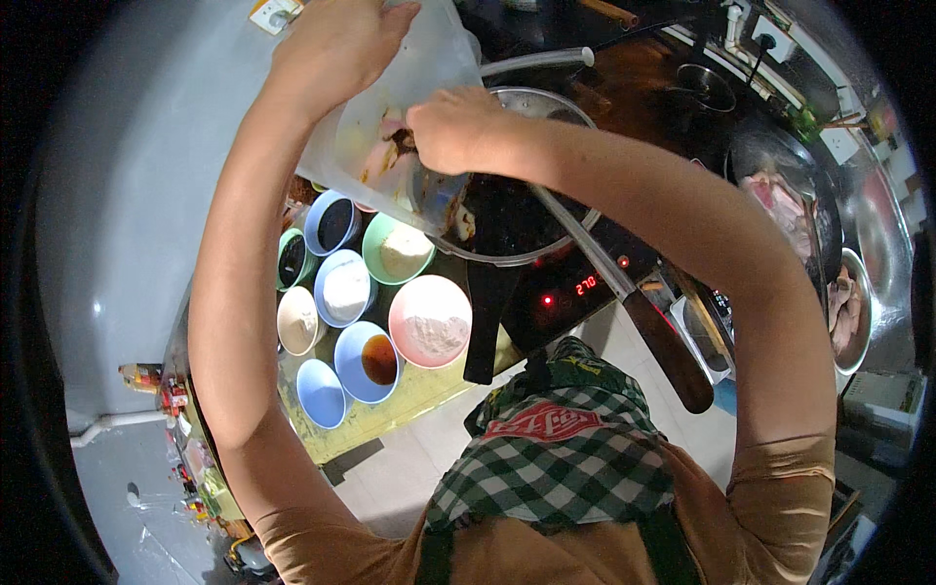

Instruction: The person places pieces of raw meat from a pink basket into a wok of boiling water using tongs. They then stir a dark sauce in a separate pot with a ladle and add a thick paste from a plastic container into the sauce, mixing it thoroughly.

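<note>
A translucent plastic tub is tilted over a metal pot. My left hand grips the tub near its upper left side. Against the tub's lower right part is my right hand, its fingers curled. Whether it holds the rim or reaches inside is hidden. Pale pieces coated in dark sauce cling to the tub's inside, some close to its lower edge. Dark contents show in the pot. A long-handled metal utensil with a wooden grip leans on the pot's rim and passes under my right forearm.
Several small bowls of dark liquid and pale powders, including a pink bowl, stand on the counter at left. The pot's black handle points towards me. A lit induction cooker is under it. At right are a wok and a metal bowl of meat.
</note>
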`<action>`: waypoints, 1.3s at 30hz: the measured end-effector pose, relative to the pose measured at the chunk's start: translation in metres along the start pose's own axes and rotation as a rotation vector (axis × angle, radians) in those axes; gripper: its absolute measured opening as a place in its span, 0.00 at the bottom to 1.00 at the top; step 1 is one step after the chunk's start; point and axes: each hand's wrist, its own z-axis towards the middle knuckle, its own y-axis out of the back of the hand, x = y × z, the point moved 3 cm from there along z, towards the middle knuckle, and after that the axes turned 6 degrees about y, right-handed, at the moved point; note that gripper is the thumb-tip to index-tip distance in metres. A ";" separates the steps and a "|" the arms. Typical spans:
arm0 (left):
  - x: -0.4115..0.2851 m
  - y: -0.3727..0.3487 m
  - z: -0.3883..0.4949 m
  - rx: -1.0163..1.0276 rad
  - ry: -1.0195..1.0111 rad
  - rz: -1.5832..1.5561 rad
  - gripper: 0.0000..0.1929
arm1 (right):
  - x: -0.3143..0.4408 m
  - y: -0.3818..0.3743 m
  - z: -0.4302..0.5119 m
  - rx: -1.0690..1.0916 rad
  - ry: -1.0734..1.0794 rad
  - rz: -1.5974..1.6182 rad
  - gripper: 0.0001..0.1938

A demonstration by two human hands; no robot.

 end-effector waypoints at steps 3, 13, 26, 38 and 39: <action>-0.009 0.007 -0.009 -0.056 -0.037 0.089 0.21 | 0.002 0.005 0.009 0.057 0.018 -0.044 0.14; -0.028 0.031 -0.023 -0.113 0.002 0.049 0.18 | -0.001 0.007 0.024 0.288 0.073 -0.327 0.13; -0.031 0.045 -0.036 -0.086 0.055 0.079 0.17 | -0.015 0.035 -0.071 0.524 0.552 -0.550 0.10; -0.034 0.034 -0.036 -0.134 -0.025 -0.013 0.15 | -0.002 0.057 -0.092 0.344 0.096 -0.186 0.10; -0.034 0.034 -0.037 -0.127 -0.024 0.002 0.15 | 0.001 0.048 -0.075 0.275 0.117 -0.228 0.09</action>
